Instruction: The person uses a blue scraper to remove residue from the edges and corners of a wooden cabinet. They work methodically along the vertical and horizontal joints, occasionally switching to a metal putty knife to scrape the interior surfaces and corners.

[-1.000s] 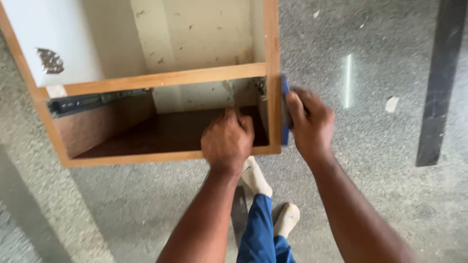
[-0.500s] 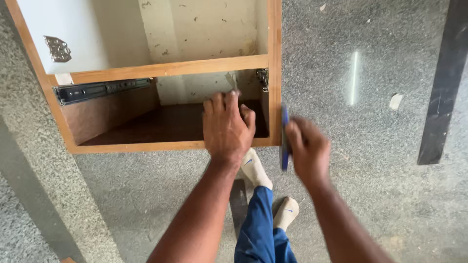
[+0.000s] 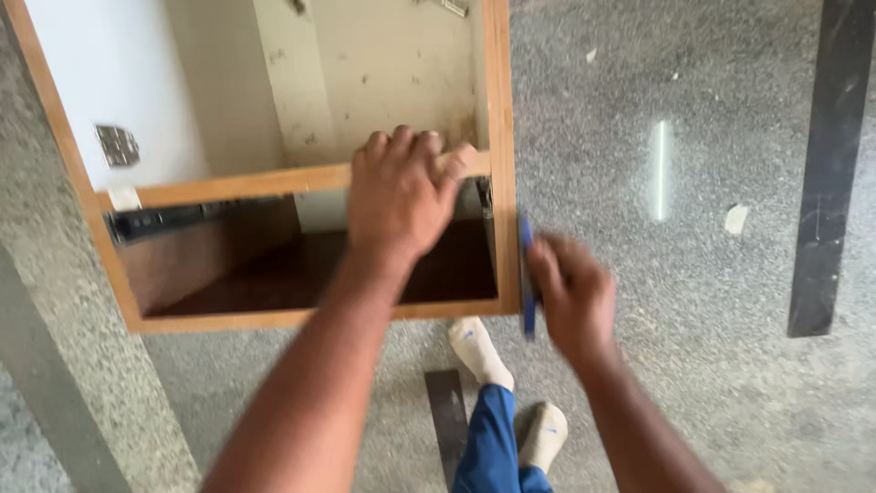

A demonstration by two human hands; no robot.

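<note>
Gripping the middle rail (image 3: 274,183) of a wooden cabinet (image 3: 500,164) that lies on its back on the speckled floor (image 3: 675,301), the left hand (image 3: 399,194) has its fingers (image 3: 401,146) curled over the rail's top edge near the right side wall. The right hand (image 3: 570,297) is just outside that wall, closed around a thin blue tool (image 3: 526,274) held upright against the panel's outer face; the picture is too blurred to tell what kind of tool it is.

The cabinet looks stiff and fairly heavy, made of board with wood-coloured edging, so it should stay put under a steadying hand. The rail and the side edges seem the soundest places to hold; the thin back panel looks weaker.

It has two compartments. The upper one is pale inside, stained and speckled, with a small metal hinge plate (image 3: 117,144) on its left wall and nothing loose that can be made out. The lower one is dark brown inside, carries a black drawer runner (image 3: 155,222) along its left wall, and holds no drawer.

Below the cabinet, the person's two socked feet (image 3: 481,351) and a blue trouser leg (image 3: 493,438) show, with a dark flat strip (image 3: 447,420) lying on the floor beside them.
</note>
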